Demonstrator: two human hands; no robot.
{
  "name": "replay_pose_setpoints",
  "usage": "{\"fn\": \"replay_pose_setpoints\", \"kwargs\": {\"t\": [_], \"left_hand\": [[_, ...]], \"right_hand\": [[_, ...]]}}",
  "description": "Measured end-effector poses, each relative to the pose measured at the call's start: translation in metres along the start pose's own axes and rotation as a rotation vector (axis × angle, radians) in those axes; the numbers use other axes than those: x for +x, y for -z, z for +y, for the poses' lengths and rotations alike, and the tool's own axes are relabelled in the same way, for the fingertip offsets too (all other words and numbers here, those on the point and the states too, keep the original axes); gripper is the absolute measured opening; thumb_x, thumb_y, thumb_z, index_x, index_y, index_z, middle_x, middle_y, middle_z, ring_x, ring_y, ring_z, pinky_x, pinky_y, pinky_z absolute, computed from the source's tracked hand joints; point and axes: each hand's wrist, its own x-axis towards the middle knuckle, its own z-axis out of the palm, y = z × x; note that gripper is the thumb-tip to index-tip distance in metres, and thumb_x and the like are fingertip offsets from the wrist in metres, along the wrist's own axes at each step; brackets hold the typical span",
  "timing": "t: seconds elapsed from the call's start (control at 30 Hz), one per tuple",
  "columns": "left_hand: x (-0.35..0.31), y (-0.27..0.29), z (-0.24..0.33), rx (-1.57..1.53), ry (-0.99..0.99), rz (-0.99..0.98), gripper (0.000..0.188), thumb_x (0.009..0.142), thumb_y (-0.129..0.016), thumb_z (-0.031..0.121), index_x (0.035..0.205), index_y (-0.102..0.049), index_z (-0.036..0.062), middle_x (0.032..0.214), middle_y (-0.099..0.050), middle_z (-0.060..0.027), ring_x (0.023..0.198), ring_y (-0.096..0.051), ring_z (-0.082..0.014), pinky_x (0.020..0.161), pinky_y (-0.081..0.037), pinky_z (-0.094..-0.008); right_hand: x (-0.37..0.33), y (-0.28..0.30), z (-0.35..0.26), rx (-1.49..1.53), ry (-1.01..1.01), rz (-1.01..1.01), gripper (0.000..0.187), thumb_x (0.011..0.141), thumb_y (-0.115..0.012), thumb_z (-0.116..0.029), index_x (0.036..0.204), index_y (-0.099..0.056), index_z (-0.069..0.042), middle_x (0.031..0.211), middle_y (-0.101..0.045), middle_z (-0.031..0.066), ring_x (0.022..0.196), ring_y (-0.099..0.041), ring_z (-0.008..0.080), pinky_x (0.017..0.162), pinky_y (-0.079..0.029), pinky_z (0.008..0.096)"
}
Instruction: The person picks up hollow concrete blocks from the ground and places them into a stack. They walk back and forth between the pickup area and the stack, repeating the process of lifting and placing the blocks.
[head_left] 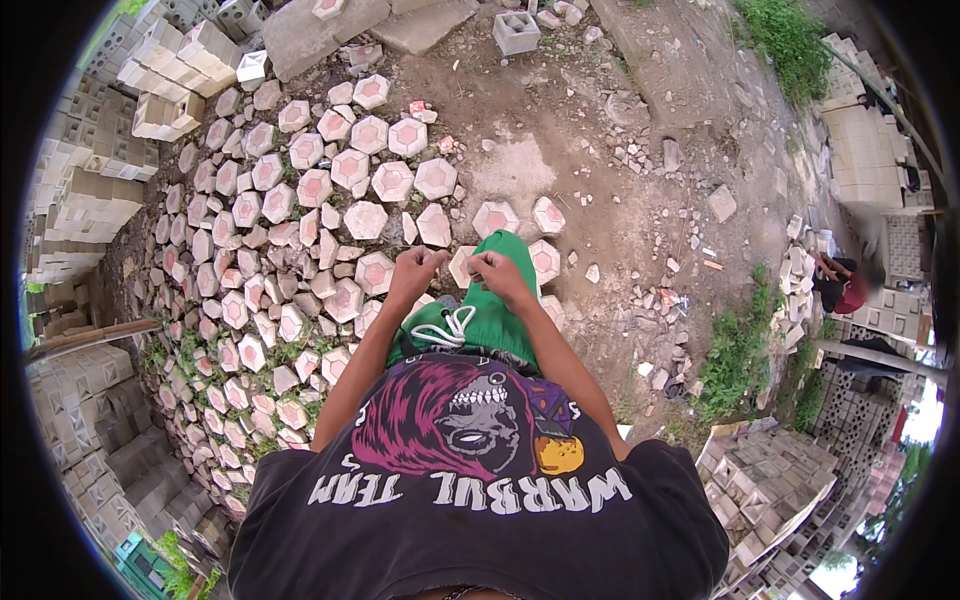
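Both of my arms reach forward in front of my green shorts [490,308] with their white drawstring. My left hand [416,272] is closed, thumb and fingers drawn together; whether anything small is between them does not show. Level with it and a little apart, my right hand [500,274] is curled closed in front of the green cloth, its grip hidden too. Below the hands lie hexagonal paving blocks with pink centres and pale rims. Nearest are one block [461,266] between the hands, another [374,272] left of my left hand, and one [542,261] right of my right hand.
Many more hexagonal blocks [350,168] cover the ground to the left, some tilted among rubble. Stacks of hollow concrete blocks [95,200] line the left side. A grey hollow block [516,33] stands ahead. Far right, a person in red [850,288] is beside stacked blocks.
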Motion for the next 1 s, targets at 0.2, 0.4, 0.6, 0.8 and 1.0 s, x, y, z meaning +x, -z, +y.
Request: {"fn": "replay_pose_setpoints", "kwargs": {"t": [0.2, 0.4, 0.6, 0.8, 1.0], "left_hand": [[0.088, -0.016, 0.015, 0.053, 0.022, 0.02, 0.039, 0.082, -0.068, 0.024, 0.058, -0.042, 0.0072, 0.055, -0.045, 0.002, 0.053, -0.038, -0.0075, 0.049, -0.033, -0.027], [0.198, -0.055, 0.071, 0.036, -0.031, -0.092, 0.028, 0.081, -0.067, 0.019, 0.067, -0.047, 0.0066, 0.062, -0.05, 0.0015, 0.058, -0.043, -0.0072, 0.053, -0.037, -0.0252], [0.274, -0.101, 0.136, 0.088, -0.094, -0.142, 0.027, 0.082, -0.071, 0.024, 0.075, -0.053, 0.0048, 0.066, -0.053, 0.0013, 0.061, -0.047, -0.0072, 0.055, -0.04, -0.0246], [0.333, -0.112, 0.158, 0.1, -0.11, -0.211, 0.024, 0.085, -0.069, 0.022, 0.079, -0.056, 0.0029, 0.07, -0.056, 0.0008, 0.064, -0.051, -0.0073, 0.058, -0.042, -0.0236], [0.378, -0.13, 0.186, 0.122, -0.037, -0.321, 0.02, 0.086, -0.065, 0.018, 0.089, -0.058, -0.0003, 0.079, -0.062, -0.0021, 0.072, -0.056, -0.0087, 0.066, -0.046, -0.0246]], "right_hand": [[0.066, 0.041, -0.027, 0.043, -0.087, -0.027, 0.027, 0.088, -0.06, -0.032, 0.099, -0.06, -0.008, 0.089, -0.063, 0.0007, 0.08, -0.059, 0.0119, 0.069, -0.047, 0.0277], [0.17, 0.128, -0.07, -0.162, 0.094, 0.052, 0.03, 0.088, -0.061, -0.029, 0.098, -0.062, 0.0, 0.084, -0.064, 0.0052, 0.073, -0.058, 0.0118, 0.069, -0.047, 0.0258], [0.236, 0.203, -0.145, 0.004, 0.228, 0.217, 0.029, 0.089, -0.06, -0.028, 0.096, -0.061, 0.0, 0.085, -0.064, 0.0054, 0.075, -0.058, 0.0115, 0.068, -0.046, 0.0258], [0.265, 0.229, -0.161, 0.09, 0.158, 0.174, 0.032, 0.087, -0.061, -0.031, 0.095, -0.062, 0.0, 0.083, -0.064, 0.0044, 0.074, -0.058, 0.0117, 0.069, -0.047, 0.0266], [0.293, 0.266, -0.163, 0.089, 0.142, 0.23, 0.031, 0.088, -0.061, -0.031, 0.096, -0.061, -0.002, 0.084, -0.064, 0.0052, 0.073, -0.059, 0.0123, 0.065, -0.047, 0.0267]]}}
